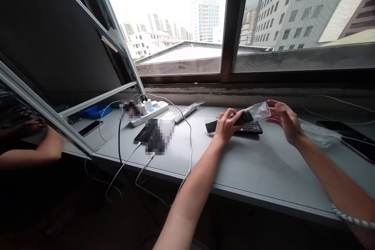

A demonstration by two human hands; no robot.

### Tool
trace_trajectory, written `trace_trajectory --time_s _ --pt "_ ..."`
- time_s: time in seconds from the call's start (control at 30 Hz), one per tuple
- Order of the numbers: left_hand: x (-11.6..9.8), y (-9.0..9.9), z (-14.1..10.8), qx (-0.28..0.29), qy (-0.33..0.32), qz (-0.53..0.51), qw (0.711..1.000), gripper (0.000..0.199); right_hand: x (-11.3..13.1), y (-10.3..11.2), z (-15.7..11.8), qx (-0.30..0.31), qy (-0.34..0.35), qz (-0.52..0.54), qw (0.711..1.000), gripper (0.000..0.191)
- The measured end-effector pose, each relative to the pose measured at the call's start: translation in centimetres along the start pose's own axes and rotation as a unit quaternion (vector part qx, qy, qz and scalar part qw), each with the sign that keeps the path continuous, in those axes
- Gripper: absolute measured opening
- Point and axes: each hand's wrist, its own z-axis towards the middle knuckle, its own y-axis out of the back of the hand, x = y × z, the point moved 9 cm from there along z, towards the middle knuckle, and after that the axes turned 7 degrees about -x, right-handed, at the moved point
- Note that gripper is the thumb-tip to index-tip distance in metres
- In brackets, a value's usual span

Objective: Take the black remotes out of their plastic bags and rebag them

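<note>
My left hand (pixel 226 125) is wrapped over a black remote (pixel 211 125) inside a clear plastic bag (pixel 259 111), near the window side of the grey table. The bag's loose end reaches right, toward my right hand (pixel 285 121). That hand has its fingers apart at the bag's edge; whether they touch it is unclear. A second black remote (pixel 252 128) with buttons lies on the table under and just behind the bagged one. Right of my right hand lies another clear bag (pixel 320 133).
A grey table (pixel 263 175) runs below the window. On it are a power strip (pixel 152 112), cables, a phone (pixel 356 140) at right, a phone (pixel 91 128) at left, a wrapped item (pixel 189 111) and a blue tray (pixel 98 111). A metal frame and another person's arm (pixel 35 156) are left.
</note>
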Motion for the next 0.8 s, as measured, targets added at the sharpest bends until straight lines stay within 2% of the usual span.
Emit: trace_trajectory --time_s 0.13,0.17,0.23,0.3,0.5,0.6,0.8 --pt "-1.6 0.1 0.3 0.018 -0.008 -0.030 0.999 0.045 -0.9 -3.3 -1.8 0.093 -0.080 0.023 0.992 0.073" --pt "-2.1 0.2 0.3 0.021 -0.005 -0.037 0.999 0.046 -1.0 -3.8 -2.2 0.098 -0.085 0.028 0.991 0.074" --pt "-2.7 0.4 0.3 0.027 0.010 -0.042 0.999 0.045 -1.3 -4.9 -2.9 0.116 -0.097 0.036 0.988 0.063" --pt "-3.2 0.5 0.0 0.031 0.025 -0.034 0.999 0.043 -1.6 -5.3 -3.2 0.116 -0.104 0.048 0.987 0.056" --pt "-3.5 1.0 -0.9 0.005 0.043 -0.030 0.999 0.045 -1.2 -4.6 -2.6 0.102 -0.079 0.038 0.991 0.048" --pt "-3.1 1.1 -1.0 0.001 0.040 -0.041 0.998 0.046 -0.6 -4.0 -2.3 0.082 -0.059 0.043 0.994 0.052" --pt "-1.6 1.1 -0.8 0.005 0.067 -0.047 0.997 0.050 0.0 -0.7 -0.9 -0.039 -0.022 0.064 0.997 0.058"
